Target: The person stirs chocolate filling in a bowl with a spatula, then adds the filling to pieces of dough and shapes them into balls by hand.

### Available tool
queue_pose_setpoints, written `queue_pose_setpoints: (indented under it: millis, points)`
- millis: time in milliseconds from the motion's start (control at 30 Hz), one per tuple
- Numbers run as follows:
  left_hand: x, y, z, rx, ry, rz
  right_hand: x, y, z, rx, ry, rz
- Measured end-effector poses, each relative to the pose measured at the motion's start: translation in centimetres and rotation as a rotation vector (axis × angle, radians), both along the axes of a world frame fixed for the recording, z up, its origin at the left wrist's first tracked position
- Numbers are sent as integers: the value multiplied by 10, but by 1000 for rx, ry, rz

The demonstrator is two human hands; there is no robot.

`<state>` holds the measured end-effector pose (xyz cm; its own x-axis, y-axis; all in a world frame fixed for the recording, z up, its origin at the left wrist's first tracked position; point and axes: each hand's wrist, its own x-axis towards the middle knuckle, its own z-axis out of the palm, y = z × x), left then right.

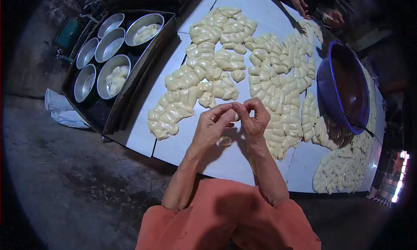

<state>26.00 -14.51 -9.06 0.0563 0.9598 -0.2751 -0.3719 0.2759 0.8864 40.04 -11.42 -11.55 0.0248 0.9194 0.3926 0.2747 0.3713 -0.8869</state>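
Left hand (214,123), right hand (255,120) pinched dough bit (236,116) over tabletop (226,163); shaping step, seemingly; next move called for light, even pressure.

Six round metal pans (110,45) sit in one dark tray (141,68), two of them holding dough pieces (116,80) and four holding none. One table (171,141) bears one purple basin (326,86) and scored dough slabs (273,89) whose cut portions are too many and too closely joined to count. Four hands show: two of the person's own, the left hand (209,127) and right hand (253,120), and two of one co-worker's (299,4).
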Motion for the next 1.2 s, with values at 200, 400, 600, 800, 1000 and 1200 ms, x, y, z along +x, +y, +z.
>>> queue_pose_setpoints:
  millis: [200,400,600,800,1000,1200]
  points:
    - [-17,-9,-2,-156,94,2,-4,-16,19,-144,-112,213]
    - [-26,-29,-19,-19,834,-5,13,-33,7,-544,-160,375]
    - [-34,-33,-20,138,962,-268,14,-12,5,-447,-343,165]
    - [-34,11,-15,221,1109,-100,-7,39,-15,-187,-689,-59]
    - [-31,71,-38,648,1255,-96,-5,51,-32,-566,-307,-14]
    - [-29,89,-46,708,1225,-227,9,52,-19,-774,690,99]
